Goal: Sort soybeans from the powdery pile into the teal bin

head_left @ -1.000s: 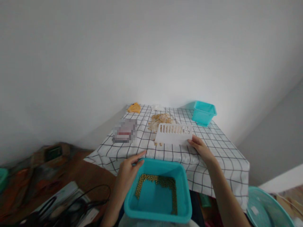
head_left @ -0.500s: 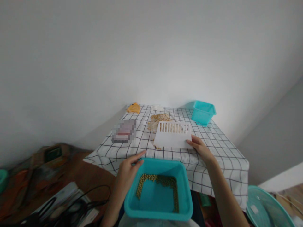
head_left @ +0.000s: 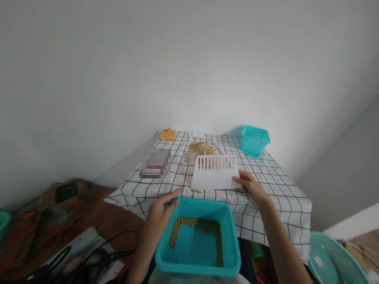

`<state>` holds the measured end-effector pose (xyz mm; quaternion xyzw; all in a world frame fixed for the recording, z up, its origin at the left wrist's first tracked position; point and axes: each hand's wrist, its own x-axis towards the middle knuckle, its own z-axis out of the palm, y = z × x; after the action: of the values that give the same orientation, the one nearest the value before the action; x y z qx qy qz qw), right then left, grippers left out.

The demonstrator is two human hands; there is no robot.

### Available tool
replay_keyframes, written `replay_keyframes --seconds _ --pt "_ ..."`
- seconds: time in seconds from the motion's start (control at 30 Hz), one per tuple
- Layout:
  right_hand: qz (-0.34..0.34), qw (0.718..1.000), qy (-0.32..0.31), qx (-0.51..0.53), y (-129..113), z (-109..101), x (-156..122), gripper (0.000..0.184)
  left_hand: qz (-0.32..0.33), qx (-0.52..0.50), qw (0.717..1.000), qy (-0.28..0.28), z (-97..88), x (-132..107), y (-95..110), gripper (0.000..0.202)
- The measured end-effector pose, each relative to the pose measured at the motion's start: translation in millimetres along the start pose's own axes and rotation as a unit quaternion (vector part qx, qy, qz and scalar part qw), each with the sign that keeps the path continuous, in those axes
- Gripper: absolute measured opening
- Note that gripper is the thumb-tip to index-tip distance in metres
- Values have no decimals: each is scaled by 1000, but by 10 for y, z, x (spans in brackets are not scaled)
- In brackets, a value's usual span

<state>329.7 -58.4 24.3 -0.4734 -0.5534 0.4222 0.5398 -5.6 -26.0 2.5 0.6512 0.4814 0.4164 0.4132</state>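
Note:
My right hand (head_left: 251, 185) is closed on the right edge of a white plastic board (head_left: 215, 179) with a row of slots along its far side. A few small gold beads (head_left: 196, 191) show at the board's near left corner, by the table's front edge. My left hand (head_left: 162, 209) grips the back left corner of a teal basin (head_left: 198, 271), thumb over the rim and index finger stretched along the outside. Inside the basin, gold beads (head_left: 194, 222) line the back and sides of its floor. Behind the board lies a pile of beads (head_left: 203, 148) on clear plastic.
A checked cloth (head_left: 275, 183) covers the table. On it are another teal basin (head_left: 254, 141), a yellow cloth-like item (head_left: 167, 135), a white crumpled item (head_left: 196, 135) and a blurred-out flat object (head_left: 155, 163). A large green tub (head_left: 334, 258) stands low on the right; cables (head_left: 103, 256) lie lower left.
My right hand has drawn the white board a little nearer and tilted it. The few beads at its near corner have shifted toward the table edge. My left hand and the basin stay put.

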Motion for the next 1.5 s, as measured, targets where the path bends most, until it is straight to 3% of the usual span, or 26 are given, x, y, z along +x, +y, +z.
replay_keyframes --seconds 0.2,0.33,0.6,0.7,1.5 --pt "24 999 -14 26 29 -16 -4 31 0 -8 1000 -1 -2 0 -28 43" --pt "28 999 10 43 46 -20 4 30 -5 -10 1000 -3 0 -1 -23 44" --pt "-18 974 202 102 195 -114 86 37 1 5 1000 0 1 2 -31 42" --pt "-41 965 237 103 235 -138 106 40 5 4 1000 -8 5 1 -57 44" --pt "-66 973 202 91 322 -122 179 37 -5 -2 1000 -15 12 -4 -81 45"
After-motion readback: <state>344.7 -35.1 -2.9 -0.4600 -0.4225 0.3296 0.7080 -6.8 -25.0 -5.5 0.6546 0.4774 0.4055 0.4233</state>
